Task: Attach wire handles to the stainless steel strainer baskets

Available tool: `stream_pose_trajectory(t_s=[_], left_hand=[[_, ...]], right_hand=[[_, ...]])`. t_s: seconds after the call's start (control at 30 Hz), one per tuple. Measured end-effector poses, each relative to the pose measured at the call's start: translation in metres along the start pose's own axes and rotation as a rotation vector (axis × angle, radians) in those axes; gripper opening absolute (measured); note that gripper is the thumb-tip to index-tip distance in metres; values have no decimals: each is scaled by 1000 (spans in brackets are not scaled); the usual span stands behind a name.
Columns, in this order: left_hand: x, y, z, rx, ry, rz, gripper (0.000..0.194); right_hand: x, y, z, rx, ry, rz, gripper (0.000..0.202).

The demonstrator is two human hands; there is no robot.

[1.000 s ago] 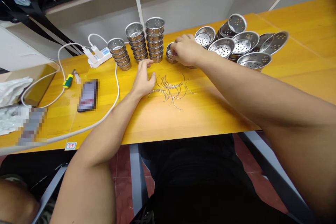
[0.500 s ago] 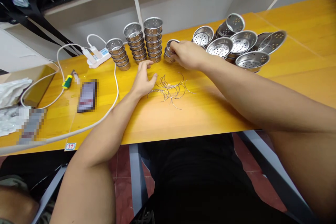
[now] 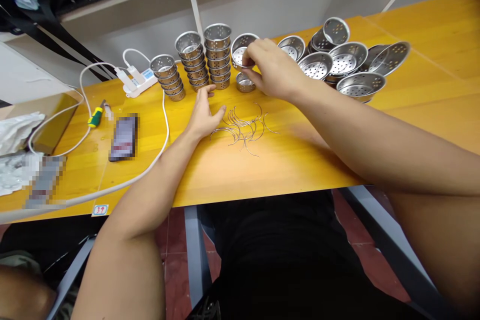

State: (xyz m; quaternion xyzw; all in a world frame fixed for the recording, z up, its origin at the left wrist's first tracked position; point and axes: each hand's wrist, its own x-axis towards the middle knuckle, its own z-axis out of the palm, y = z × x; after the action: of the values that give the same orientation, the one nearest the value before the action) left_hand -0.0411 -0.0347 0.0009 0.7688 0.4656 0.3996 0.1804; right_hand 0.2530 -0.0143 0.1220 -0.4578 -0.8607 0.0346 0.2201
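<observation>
My right hand (image 3: 268, 67) grips the near rim of a perforated metal cup (image 3: 243, 50), which is tilted and raised over another metal cup (image 3: 245, 83) on the table. Fingers apart and holding nothing, my left hand (image 3: 205, 114) rests on the table in front of the stacks. Several thin curved wires (image 3: 243, 125) lie loose just right of it. Beyond it stand three stacks of perforated cups: a left stack (image 3: 168, 77), a middle stack (image 3: 192, 60) and a right stack (image 3: 218, 55).
More perforated cups (image 3: 347, 62) lie heaped at the right of the yellow table (image 3: 240, 175). On the left are a power strip (image 3: 140, 82), a white cable (image 3: 165, 135), a green and yellow screwdriver (image 3: 96, 116) and a blurred-out phone (image 3: 123, 137).
My right hand has lifted a cup and tilted it, so the cup below now shows. My left hand has barely moved.
</observation>
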Motion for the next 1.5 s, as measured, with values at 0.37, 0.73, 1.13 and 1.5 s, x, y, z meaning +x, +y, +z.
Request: stream_pose_trajectory(t_s=[0.37, 0.73, 1.13, 1.5], left_hand=[[-1, 27, 2, -142, -73, 201, 98], [7, 0, 0, -26, 122, 192, 93], [3, 7, 7, -47, 64, 201, 94], [6, -1, 5, -56, 89, 222, 97]], right_hand=[[-58, -41, 3, 274, -126, -277, 41], [-62, 0, 16, 26, -413, -172, 44], [-60, -26, 29, -94, -421, -175, 25], [-60, -18, 25, 182, -258, -144, 15]])
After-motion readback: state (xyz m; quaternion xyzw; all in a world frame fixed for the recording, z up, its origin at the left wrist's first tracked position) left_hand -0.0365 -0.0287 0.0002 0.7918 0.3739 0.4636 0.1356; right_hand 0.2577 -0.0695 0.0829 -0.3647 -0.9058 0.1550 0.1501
